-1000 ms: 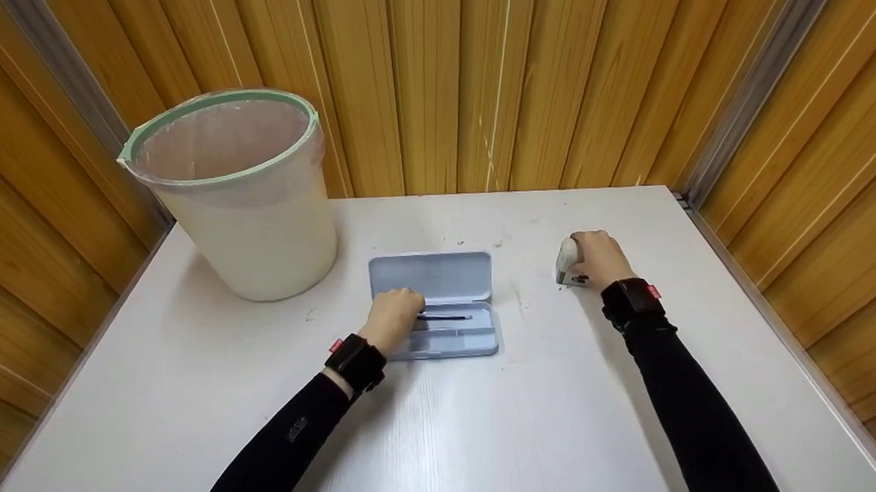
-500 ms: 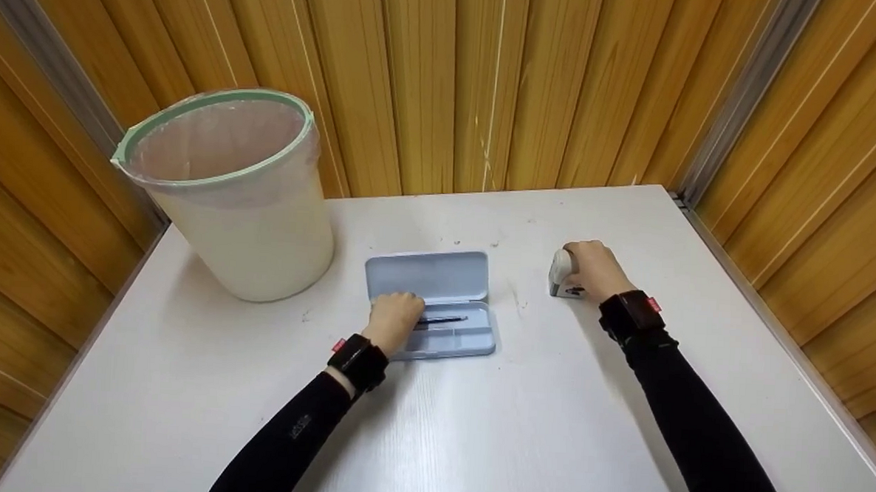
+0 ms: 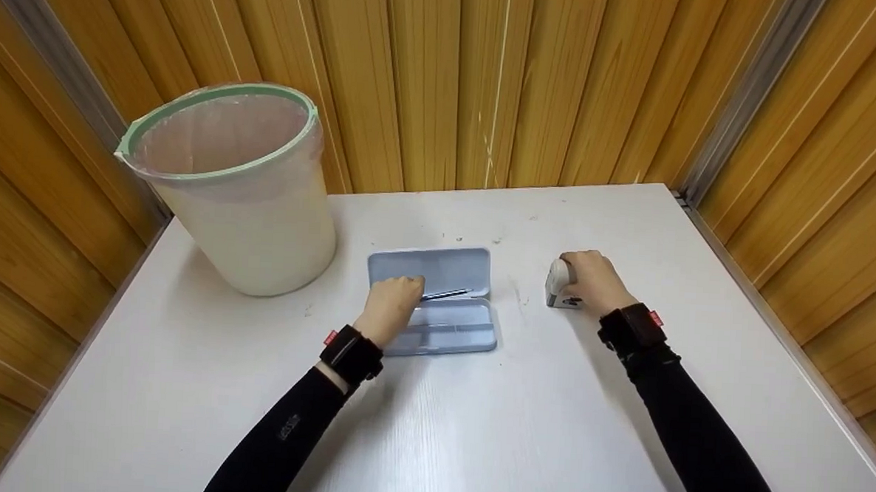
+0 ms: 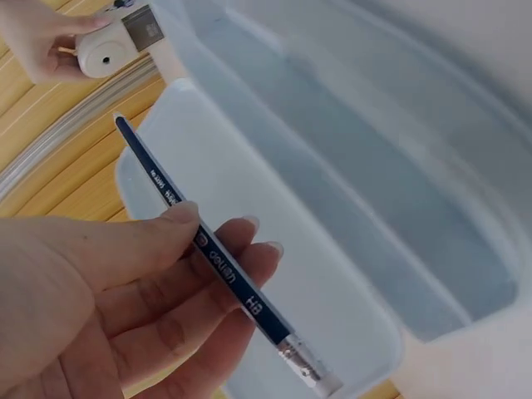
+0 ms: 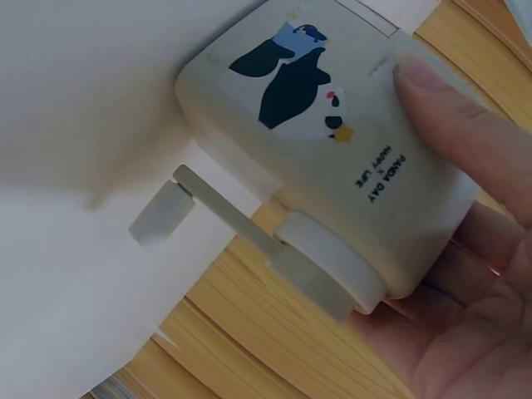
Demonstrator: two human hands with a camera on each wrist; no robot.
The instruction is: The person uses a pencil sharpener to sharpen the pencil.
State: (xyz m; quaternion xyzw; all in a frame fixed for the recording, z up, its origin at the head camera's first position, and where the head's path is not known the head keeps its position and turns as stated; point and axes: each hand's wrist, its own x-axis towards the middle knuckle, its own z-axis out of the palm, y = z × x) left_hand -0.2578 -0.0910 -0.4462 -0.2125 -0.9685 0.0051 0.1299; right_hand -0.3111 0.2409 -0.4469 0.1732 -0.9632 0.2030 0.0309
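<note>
An open pale blue pencil case (image 3: 449,328) lies on the white table (image 3: 474,425), its lid flat toward the wall. My left hand (image 3: 393,303) pinches a dark blue pencil (image 3: 447,294) by its eraser end, lifted just above the case tray. The left wrist view shows the pencil (image 4: 218,261) between thumb and fingers over the case (image 4: 357,191). My right hand (image 3: 588,278) grips a cream crank pencil sharpener (image 3: 557,282) standing on the table right of the case. Up close the sharpener (image 5: 332,158) bears a penguin print, with its crank handle (image 5: 241,229) sticking out.
A white bin (image 3: 241,186) lined with a clear bag and rimmed in green stands at the table's back left. Wooden panel walls close in the table at the back and sides. Small specks lie on the table behind the case.
My left hand has lifted the pencil out of the case tray and toward the lid. My right hand has slid the sharpener slightly nearer and to the left.
</note>
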